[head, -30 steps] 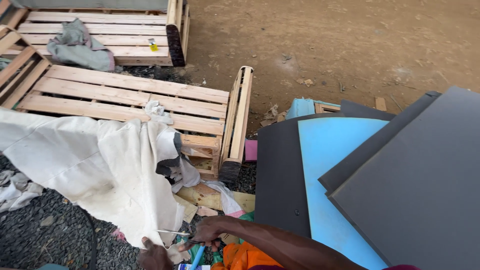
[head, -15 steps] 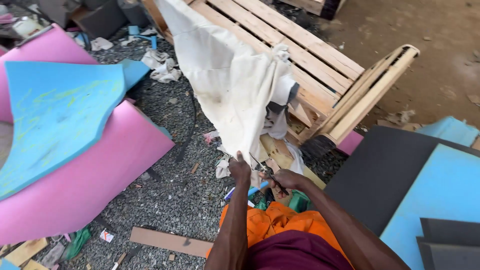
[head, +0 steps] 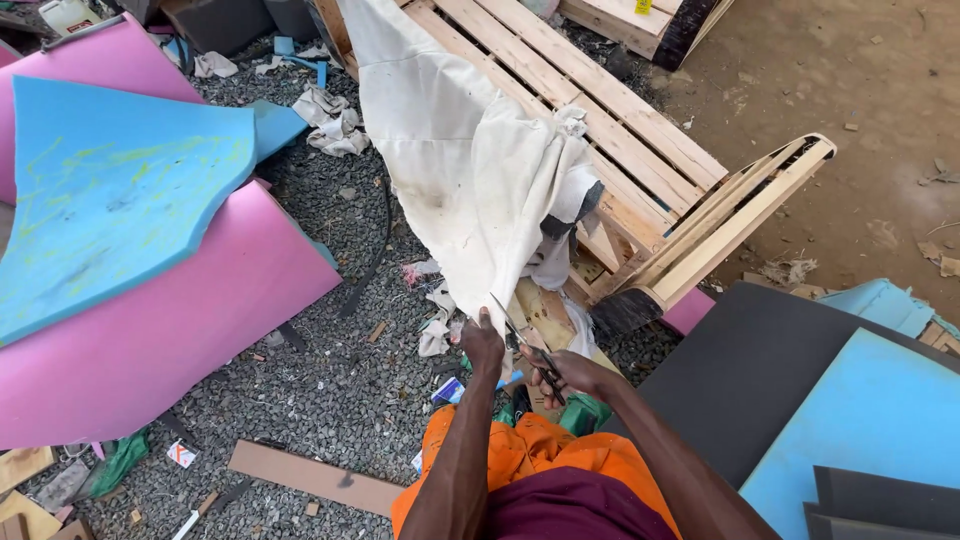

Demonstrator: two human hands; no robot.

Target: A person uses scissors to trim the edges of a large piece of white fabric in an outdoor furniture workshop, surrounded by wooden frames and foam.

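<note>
A sheet of off-white cloth hangs off a wooden pallet down to the person's hands, its lower edge pulled taut so the blades can bite. The left hand is closed, pinching that edge; the right hand grips scissors, their tips at the cloth just beside the left thumb. Left of the hands, blue foam lies over pink foam on gravel; dark panels lie to the right.

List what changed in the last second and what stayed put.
The view swung left, bringing the pink and blue foam sheets into sight. The left hand kept gripping the white cloth; the right hand kept the scissors at its edge. The cloth still drapes over the wooden pallet.
</note>
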